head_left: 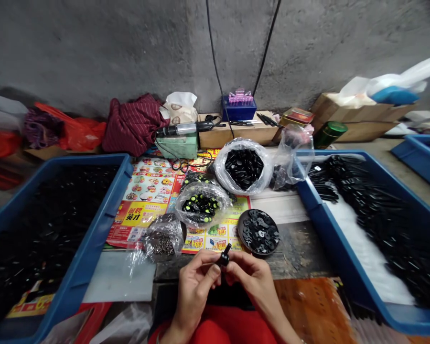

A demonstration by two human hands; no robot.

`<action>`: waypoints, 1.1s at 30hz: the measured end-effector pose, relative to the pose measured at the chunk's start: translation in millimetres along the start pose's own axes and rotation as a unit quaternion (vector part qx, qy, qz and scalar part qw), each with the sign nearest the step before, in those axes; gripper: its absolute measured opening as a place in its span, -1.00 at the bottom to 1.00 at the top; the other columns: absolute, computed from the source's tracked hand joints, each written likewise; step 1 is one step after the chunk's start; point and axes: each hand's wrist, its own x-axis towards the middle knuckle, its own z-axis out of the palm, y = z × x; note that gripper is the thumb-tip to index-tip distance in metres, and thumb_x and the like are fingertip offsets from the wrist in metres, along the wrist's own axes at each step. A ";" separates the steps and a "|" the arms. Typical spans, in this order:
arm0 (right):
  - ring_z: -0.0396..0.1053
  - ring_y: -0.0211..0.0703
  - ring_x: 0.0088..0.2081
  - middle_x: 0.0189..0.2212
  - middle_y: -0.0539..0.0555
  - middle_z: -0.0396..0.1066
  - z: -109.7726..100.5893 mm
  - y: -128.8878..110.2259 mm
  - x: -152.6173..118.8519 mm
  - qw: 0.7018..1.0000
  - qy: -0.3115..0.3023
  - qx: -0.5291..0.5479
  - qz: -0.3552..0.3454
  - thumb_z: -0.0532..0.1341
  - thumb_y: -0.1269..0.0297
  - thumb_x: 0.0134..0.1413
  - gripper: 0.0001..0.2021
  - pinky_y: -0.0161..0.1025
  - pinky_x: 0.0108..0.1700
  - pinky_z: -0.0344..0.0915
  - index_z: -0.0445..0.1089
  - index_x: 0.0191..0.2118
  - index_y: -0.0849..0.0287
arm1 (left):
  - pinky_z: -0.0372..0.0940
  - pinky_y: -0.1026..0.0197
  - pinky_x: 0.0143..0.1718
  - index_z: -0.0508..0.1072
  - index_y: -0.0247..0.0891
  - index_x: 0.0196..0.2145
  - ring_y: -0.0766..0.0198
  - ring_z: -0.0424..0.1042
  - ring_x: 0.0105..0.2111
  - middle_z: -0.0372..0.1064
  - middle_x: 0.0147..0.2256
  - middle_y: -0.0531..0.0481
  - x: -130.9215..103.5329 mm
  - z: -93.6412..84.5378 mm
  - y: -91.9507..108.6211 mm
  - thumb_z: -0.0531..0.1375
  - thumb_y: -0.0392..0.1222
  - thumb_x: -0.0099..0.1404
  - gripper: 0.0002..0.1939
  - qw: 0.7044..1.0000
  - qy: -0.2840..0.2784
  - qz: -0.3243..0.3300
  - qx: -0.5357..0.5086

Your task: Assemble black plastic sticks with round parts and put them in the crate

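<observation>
The left hand (197, 286) and right hand (252, 279) meet above the near edge of the desk (297, 248), both pinching one small black piece (223, 257) between thumbs and fingers, its narrow stem pointing up and away from them. Work on this piece looks partway along: it is between the hands and not set down, though whether its parts are fully joined is too small to tell.

Plenty of loose stock seems left. Just ahead and to the right of the hands, a round dish (260, 254) holds flat black parts (261, 231). Ahead and slightly left, a plastic bag (204, 223) holds black-and-yellow-green parts (200, 206); nearer, further left, lie bagged metal bits (163, 243). Beyond these, a larger bag (220, 165) brims with black parts (243, 167).

Well to the left of the hands, a blue bin (111, 208) carries a mass of dark pieces (53, 220); well to the right, a second bin (329, 239) carries black pieces (383, 224) over white lining (365, 248), partly bare. Which of them, if either, holds finished work cannot be told.
</observation>
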 end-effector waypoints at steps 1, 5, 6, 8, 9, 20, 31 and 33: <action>0.32 -0.32 -0.62 -0.59 0.00 0.48 -0.2 0.4 0.0 1.000 0.007 -0.015 -0.011 0.37 0.24 -0.06 -0.87 -0.44 -0.55 0.30 0.58 -0.39 0.20 | 0.23 0.39 -0.56 0.56 -0.26 -0.28 0.42 0.30 -0.57 0.41 -0.40 0.01 0.1 0.0 -0.3 0.30 -0.18 0.20 -0.86 1.000 -0.001 0.001 -0.002; 0.35 -0.28 -0.59 -0.57 0.01 0.49 -1.4 0.9 -0.5 0.994 0.030 -0.092 -0.053 0.33 0.32 -0.04 -0.93 -0.44 -0.53 0.30 0.56 -0.43 0.18 | 0.23 0.40 -0.56 0.56 -0.25 -0.29 0.43 0.29 -0.57 0.41 -0.41 0.02 -0.1 1.4 0.1 0.31 -0.19 0.20 -0.88 1.000 -0.009 -0.004 -0.014; 0.37 -0.25 -0.56 -0.55 0.02 0.50 -1.5 1.0 -0.7 0.992 0.033 -0.107 -0.061 0.32 0.32 -0.04 -0.93 -0.42 -0.50 0.32 0.56 -0.43 0.18 | 0.23 0.40 -0.57 0.56 -0.25 -0.29 0.43 0.30 -0.57 0.41 -0.41 0.02 -0.1 2.1 0.7 0.31 -0.19 0.19 -0.88 1.000 -0.009 -0.005 -0.017; 0.40 -0.21 -0.52 -0.52 0.05 0.51 -1.3 1.3 -1.1 0.989 0.042 -0.122 -0.071 0.32 0.30 -0.03 -0.91 -0.39 -0.46 0.35 0.56 -0.43 0.18 | 0.22 0.40 -0.57 0.56 -0.25 -0.30 0.43 0.30 -0.57 0.41 -0.40 0.02 0.1 3.5 2.0 0.31 -0.19 0.19 -0.88 1.000 -0.005 -0.007 -0.021; 0.40 -0.20 -0.52 -0.51 0.05 0.50 -1.0 1.4 -1.3 0.989 0.047 -0.123 -0.073 0.32 0.29 -0.03 -0.90 -0.38 -0.45 0.36 0.56 -0.44 0.19 | 0.22 0.40 -0.57 0.56 -0.25 -0.31 0.43 0.30 -0.57 0.41 -0.40 0.02 0.3 4.0 2.5 0.32 -0.19 0.18 -0.88 1.000 -0.003 -0.008 -0.021; 0.22 -0.31 -0.64 -0.69 -0.03 0.36 -2.1 -10.1 0.3 0.994 -0.049 -0.096 -0.033 0.22 0.13 0.16 -0.71 -0.39 -0.55 0.18 0.57 -0.35 0.25 | 0.22 0.39 -0.58 0.55 -0.28 -0.32 0.43 0.31 -0.58 0.42 -0.37 0.00 1.0 2.1 2.4 0.32 -0.18 0.17 -0.87 1.000 0.004 -0.013 0.001; 0.24 -0.32 -0.64 -0.64 -0.04 0.38 0.6 -6.8 4.3 0.998 0.056 0.011 0.022 0.45 0.09 -0.21 -0.68 -0.38 -0.57 0.25 0.50 -0.42 0.26 | 0.26 0.33 -0.57 0.55 -0.32 -0.32 0.37 0.32 -0.57 0.41 -0.38 -0.05 1.2 2.4 1.4 0.33 -0.16 0.14 -0.82 1.000 0.013 -0.012 0.010; 0.24 -0.32 -0.64 -0.65 -0.03 0.37 0.8 -7.8 4.1 0.998 0.057 0.013 0.025 0.44 0.09 -0.20 -0.68 -0.39 -0.57 0.24 0.50 -0.42 0.27 | 0.26 0.34 -0.57 0.55 -0.31 -0.31 0.38 0.32 -0.56 0.41 -0.36 -0.05 1.3 2.5 1.6 0.32 -0.16 0.15 -0.82 1.000 0.013 -0.009 0.013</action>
